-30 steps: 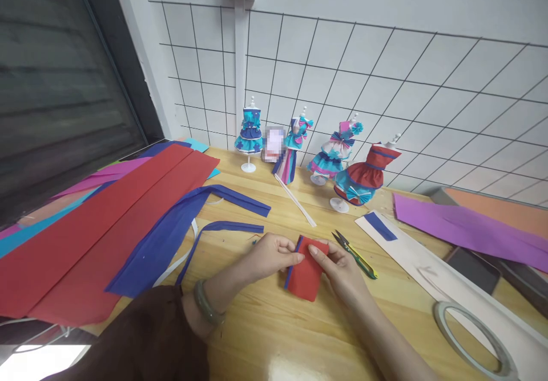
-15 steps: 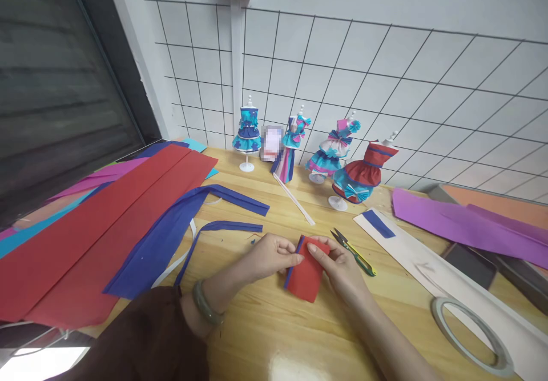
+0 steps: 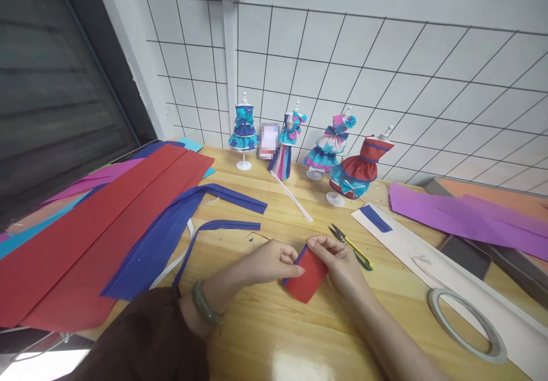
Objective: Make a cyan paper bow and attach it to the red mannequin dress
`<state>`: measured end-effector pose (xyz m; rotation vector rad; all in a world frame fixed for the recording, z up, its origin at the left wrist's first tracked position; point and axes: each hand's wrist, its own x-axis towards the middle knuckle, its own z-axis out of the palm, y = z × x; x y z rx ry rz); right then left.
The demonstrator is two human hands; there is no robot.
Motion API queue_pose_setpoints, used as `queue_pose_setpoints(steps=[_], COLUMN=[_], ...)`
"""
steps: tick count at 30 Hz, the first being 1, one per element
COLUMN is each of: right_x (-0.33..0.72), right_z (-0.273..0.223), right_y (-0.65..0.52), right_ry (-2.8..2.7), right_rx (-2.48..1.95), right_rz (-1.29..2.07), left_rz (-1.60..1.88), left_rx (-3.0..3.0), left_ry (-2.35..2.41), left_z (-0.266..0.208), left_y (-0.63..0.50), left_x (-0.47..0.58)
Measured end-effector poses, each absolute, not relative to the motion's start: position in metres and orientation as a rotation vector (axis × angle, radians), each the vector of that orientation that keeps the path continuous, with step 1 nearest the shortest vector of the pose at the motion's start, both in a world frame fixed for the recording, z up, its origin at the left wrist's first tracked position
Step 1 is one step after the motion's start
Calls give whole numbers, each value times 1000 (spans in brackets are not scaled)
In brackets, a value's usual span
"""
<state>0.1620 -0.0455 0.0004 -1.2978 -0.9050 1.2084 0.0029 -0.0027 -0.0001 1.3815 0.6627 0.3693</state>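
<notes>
A small red piece of fabric or paper [image 3: 306, 283] with a blue strip along its left edge is held just above the wooden table. My left hand [image 3: 277, 261] pinches its blue-edged left side between thumb and fingers. At the top corner, my right hand [image 3: 336, 258] grips it, thumb on the front and fingers behind. Yellow-and-green thread snips [image 3: 353, 248] lie to the right of my right hand, blades pointing away. Beyond my left hand, a narrow blue strip [image 3: 229, 225] rests on the table.
Long red sheets [image 3: 85, 227] and a wide blue strip [image 3: 158, 238] cover the left. Several small dress forms, one in a red dress [image 3: 363, 167], stand along the grid wall. At right lie a pale sheet [image 3: 411, 255], a tape roll [image 3: 466, 327] and purple sheets [image 3: 449, 215].
My right hand has shifted up to the red piece's top corner at the blue edge. The piece has tilted, its lower end swinging left. The camera view has shifted slightly.
</notes>
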Motion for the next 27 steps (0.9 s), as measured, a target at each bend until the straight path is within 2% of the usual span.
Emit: queue_pose_setpoints(steps=[21, 27], right_x=[168, 166], right_z=[3, -2], right_y=[-43, -43], right_ry=[-836, -923], right_rx=[-1277, -1330], right_rz=[1248, 1146], left_rz=[382, 392], left_rx=[1221, 1134], left_ry=[674, 552], left_z=[-5, -10], left_y=[0, -1], left_x=[4, 6])
